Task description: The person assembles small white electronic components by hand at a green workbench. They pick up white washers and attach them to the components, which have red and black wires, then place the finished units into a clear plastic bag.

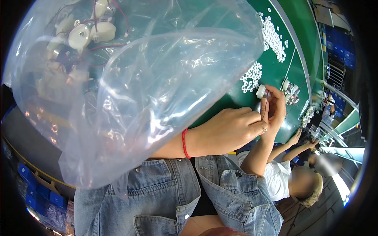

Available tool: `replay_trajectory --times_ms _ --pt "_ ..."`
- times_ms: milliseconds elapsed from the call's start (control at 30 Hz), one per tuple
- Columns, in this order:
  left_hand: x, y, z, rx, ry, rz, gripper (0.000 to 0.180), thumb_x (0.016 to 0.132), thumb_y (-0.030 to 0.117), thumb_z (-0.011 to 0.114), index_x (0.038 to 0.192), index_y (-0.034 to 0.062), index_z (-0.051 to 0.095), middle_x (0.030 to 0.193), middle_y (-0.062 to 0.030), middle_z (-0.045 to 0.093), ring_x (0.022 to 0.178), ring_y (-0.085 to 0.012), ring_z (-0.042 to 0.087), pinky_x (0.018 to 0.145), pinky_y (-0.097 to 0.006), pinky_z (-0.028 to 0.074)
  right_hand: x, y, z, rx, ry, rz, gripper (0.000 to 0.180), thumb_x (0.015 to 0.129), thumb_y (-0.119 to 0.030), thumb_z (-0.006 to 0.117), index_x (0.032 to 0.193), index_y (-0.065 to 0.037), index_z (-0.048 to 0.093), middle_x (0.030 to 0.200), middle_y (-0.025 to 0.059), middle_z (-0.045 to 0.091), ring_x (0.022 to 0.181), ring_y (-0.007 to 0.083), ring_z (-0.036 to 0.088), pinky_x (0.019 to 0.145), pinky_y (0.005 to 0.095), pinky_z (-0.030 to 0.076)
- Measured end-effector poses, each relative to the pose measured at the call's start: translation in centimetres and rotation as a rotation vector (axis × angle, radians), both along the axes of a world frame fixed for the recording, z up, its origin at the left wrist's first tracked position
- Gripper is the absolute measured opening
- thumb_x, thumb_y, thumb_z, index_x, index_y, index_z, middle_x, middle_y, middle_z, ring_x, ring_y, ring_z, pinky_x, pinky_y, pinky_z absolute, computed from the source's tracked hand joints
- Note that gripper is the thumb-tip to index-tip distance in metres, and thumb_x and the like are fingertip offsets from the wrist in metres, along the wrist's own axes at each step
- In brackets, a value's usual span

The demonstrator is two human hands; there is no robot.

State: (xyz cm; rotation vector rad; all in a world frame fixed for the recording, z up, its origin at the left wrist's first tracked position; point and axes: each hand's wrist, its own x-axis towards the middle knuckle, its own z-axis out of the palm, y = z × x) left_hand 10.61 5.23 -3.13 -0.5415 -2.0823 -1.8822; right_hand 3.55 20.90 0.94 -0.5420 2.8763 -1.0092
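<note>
My right hand (275, 108) holds a small motor with a white round cap (261, 91) between thumb and fingers, just above the green table's near edge. Thin dark wire shows along the motor. My left hand (236, 128), with a red cord bracelet (185, 143) on its wrist, reaches across to meet the right one. Its fingers are closed in a pinch against the right hand; what they grip is hidden. A large clear plastic bag (169, 78) covers part of the left forearm. White plastic housings (79, 36) with red and dark wires show through it.
Small white rings (252, 76) lie in a pile on the green table (220, 103), with a larger pile (273, 39) farther off. More motors (291, 92) sit right of my hand. A co-worker in a white shirt (277, 181) works at the right. Blue bins (37, 188) stand lower left.
</note>
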Motion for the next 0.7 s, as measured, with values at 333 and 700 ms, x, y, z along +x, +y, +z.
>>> replay_trajectory --times_ms 333,700 --pt "0.0 -0.1 0.4 0.014 -0.009 0.027 0.025 0.082 0.011 0.069 0.106 0.0039 0.066 0.087 -0.0031 0.057 0.076 -0.0187 0.060 0.066 -0.032 0.054 -1.0 -1.5 1.6 0.336 0.186 0.222 0.022 0.088 0.007 0.060 0.108 0.000 0.061 0.092 0.0159 0.055 0.076 0.0306 0.056 0.065 0.0375 0.048" --pt "-0.2 -0.6 1.0 0.004 0.003 0.051 0.023 0.083 0.011 0.069 0.106 0.0049 0.067 0.081 -0.0020 0.055 0.073 -0.0172 0.058 0.063 -0.031 0.053 -2.5 -2.6 3.7 0.475 0.065 0.364 0.016 0.083 0.005 0.062 0.098 0.001 0.059 0.085 0.0159 0.049 0.073 0.0346 0.052 0.063 0.0425 0.043"
